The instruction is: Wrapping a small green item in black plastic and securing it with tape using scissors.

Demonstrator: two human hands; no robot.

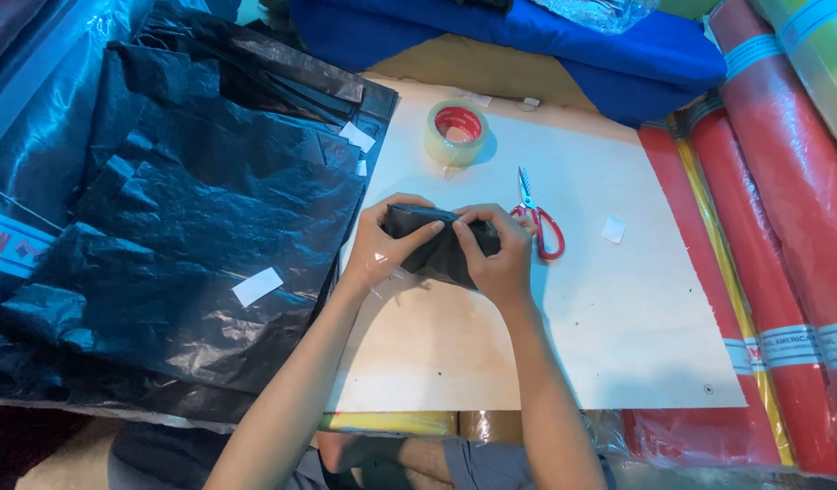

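At the bottom of the frame, two bare forearms are seen reaching up toward the middle. A small folded bundle of black plastic film is held in the middle of the frame. It is gripped by the left hand on its left side and by the right hand on its right side, with fingers curled over it. The bundle looks dark, shiny and crinkled, and it is pressed down on a pale flat wooden board.

One roll of clear sticky tape with a red core is seen above the hands. One pair of red-handled scissors is laid just right of the right hand. One small white paper square is seen further right on the board.

A big pile of black plastic sheets is spread over the left of the frame, with three white paper slips stuck on it. Red rolls of material are stacked along the right edge. Blue cloth is laid across the top.
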